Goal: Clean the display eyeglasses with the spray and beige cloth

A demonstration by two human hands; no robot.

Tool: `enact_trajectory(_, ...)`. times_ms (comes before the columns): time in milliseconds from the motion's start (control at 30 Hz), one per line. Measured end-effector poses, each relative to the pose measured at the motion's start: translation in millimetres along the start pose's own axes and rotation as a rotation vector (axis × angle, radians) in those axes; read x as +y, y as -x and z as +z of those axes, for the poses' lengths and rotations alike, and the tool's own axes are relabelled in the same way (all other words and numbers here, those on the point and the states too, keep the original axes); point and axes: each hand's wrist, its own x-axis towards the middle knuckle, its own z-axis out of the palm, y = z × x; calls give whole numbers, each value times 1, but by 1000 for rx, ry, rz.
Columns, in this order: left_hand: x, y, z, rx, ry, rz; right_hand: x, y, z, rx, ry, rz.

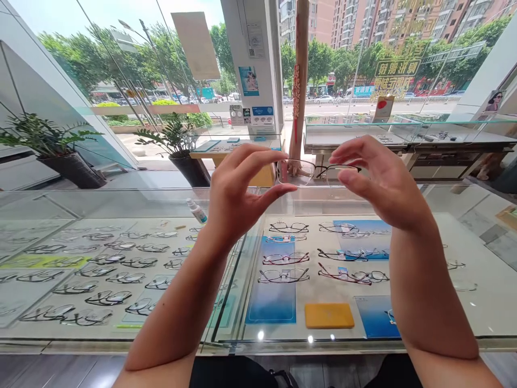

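Observation:
A pair of thin-framed eyeglasses [321, 170] is held up in front of me, above the glass counter. My left hand [242, 186] pinches the left end of the frame, fingers along the top and thumb below. At the other end, my right hand [377, 175] has its thumb and fingertips around the right rim. Part of that rim is hidden behind the thumb. Inside the display counter [283, 334] under my forearms lie several rows of eyeglasses.
A small white spray bottle [197, 210] stands on the counter left of my wrist. Under the glass is a yellow case [329, 316]. Potted plants [183, 161], a wooden post [299, 81] and another display counter [363, 141] stand beyond, by the windows.

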Motion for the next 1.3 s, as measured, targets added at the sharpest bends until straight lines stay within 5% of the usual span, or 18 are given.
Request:
enact_trajectory(367,-16,4,1,128,49,-225,33,-10,15,245,331,-208)
enact_trajectory(733,-18,6,9,139,205,-349,33,-11,15,271,300,-199)
enact_trajectory(1300,-20,11,27,303,286,-480,36,-7,47,436,204,-69)
